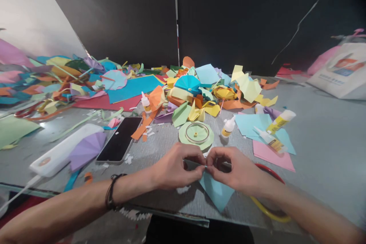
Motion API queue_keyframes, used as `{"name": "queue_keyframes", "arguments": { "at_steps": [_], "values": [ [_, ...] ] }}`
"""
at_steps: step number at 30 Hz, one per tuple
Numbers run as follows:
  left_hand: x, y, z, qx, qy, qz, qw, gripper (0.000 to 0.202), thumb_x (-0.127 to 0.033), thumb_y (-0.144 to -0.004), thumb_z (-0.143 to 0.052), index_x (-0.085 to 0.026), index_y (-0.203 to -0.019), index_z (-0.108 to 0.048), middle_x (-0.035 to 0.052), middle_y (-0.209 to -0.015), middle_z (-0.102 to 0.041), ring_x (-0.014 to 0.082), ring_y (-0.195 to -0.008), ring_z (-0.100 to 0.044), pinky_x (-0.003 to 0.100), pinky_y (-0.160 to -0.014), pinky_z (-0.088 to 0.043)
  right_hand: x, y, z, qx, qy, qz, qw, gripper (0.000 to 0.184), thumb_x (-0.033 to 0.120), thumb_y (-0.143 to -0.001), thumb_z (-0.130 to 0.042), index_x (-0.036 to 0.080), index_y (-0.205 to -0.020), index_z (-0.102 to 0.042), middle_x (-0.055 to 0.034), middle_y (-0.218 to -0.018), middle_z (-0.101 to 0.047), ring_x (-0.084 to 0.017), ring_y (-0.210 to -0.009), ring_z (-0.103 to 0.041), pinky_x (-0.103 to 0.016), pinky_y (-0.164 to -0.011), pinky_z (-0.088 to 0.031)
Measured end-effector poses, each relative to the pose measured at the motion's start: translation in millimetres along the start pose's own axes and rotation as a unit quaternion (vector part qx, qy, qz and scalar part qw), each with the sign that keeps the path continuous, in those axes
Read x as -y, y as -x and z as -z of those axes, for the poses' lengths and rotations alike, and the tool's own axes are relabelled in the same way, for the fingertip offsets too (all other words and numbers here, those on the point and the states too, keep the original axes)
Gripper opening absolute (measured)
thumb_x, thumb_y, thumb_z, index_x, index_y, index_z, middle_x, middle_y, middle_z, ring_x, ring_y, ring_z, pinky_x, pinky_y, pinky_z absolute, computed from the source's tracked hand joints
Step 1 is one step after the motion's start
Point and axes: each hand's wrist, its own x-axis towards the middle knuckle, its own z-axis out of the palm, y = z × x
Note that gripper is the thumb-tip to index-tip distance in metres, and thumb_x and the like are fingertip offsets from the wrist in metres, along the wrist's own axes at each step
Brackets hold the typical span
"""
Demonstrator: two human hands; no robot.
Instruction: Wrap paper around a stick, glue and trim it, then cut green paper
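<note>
- The pale green paper disc (pixel 181 137) lies flat on the grey tabletop (pixel 323 141), with a thin ring (pixel 185 132) resting on it and a small yellow piece at its middle.
- The light blue paper (pixel 217 190) is just on the near side of the green disc, a little to its right, held by the edge with one corner pointing towards the person. Whether that corner touches the tabletop cannot be told.
- The left hand (pixel 180 166), on the near side of the green disc, has its grip closed thumb to finger, pinching the top edge of the light blue paper.
- The right hand (pixel 233 167), nearer and to the right of the green disc, pinches the same edge; the two grips meet fingertip to fingertip.
- A red and yellow loop (pixel 270 216) lies nearer and to the right of the green disc, partly hidden by the right forearm.
- A small glue bottle (pixel 228 128) stands upright just right of the green disc.
- Farther right of the green disc are pink paper (pixel 273 155) and a glue bottle lying on its side (pixel 271 140).
- Left of the green disc lies a dark-screened phone (pixel 120 139).
- Beyond the green disc spreads a heap of coloured paper (pixel 190 87).
</note>
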Motion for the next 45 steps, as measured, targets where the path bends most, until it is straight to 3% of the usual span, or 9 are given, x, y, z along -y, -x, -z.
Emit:
{"name": "queue_keyframes", "arguments": {
  "at_steps": [14,28,45],
  "values": [
    [0.6,-2.7,0.9,0.033,0.009,0.026,0.999,0.014,-0.017,-0.083,-0.059,-0.013,-0.079,-0.072,0.0022,-0.071,-0.068,0.0122,-0.066,-0.057,0.021,-0.058,-0.042,1.0,-0.4,-0.8,-0.001,0.001,0.002,1.0,0.004,0.022,-0.084,-0.067,0.02,-0.082,-0.063,0.001,-0.077,-0.062,-0.014,-0.068,-0.051,-0.028,-0.063,-0.043],
    [-3.9,-1.5,2.1,0.012,0.005,0.026,1.0,0.012,-0.017,-0.081,-0.061,-0.014,-0.08,-0.072,0.0025,-0.073,-0.069,0.0133,-0.07,-0.061,0.022,-0.059,-0.042,-0.3,0.2,0.7,0.01,-0.005,0.012,1.0,0.009,0.026,-0.089,-0.066,0.02,-0.083,-0.063,0.001,-0.077,-0.059,-0.014,-0.068,-0.05,-0.028,-0.062,-0.042],
    [0.7,-0.4,-1.2,-0.003,-0.03,-0.03,0.999,0.009,-0.013,-0.08,-0.064,-0.015,-0.081,-0.073,0.0018,-0.073,-0.072,0.0129,-0.069,-0.063,0.023,-0.063,-0.045,4.8,-0.7,3.2,0.021,-0.008,-0.016,1.0,0.012,0.028,-0.085,-0.069,0.019,-0.08,-0.063,0.0008,-0.073,-0.06,-0.014,-0.065,-0.05,-0.027,-0.061,-0.042]
  ]
}}
